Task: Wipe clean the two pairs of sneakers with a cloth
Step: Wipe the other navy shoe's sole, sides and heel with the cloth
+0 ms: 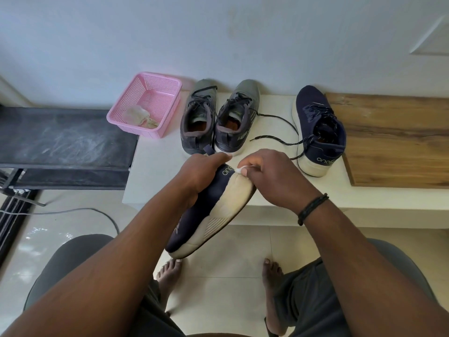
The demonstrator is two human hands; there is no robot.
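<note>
Over the edge of the low white ledge [267,203], the left hand [201,172] is gripping a navy knit sneaker with a cream sole [209,215], fingers curled round its heel, sole turned rightward. The right hand [269,177] is pinching a small white cloth [241,169] against the heel rim, so wiping is seemingly underway; next it needs working along the yellowed, grimy sole. Its navy mate [318,127] and the grey pair [218,117] are waiting on the ledge.

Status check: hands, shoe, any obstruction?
Left hand grips navy sneaker, sole turned up. Right hand pinches white cloth at its heel. Nothing in the way.
</note>
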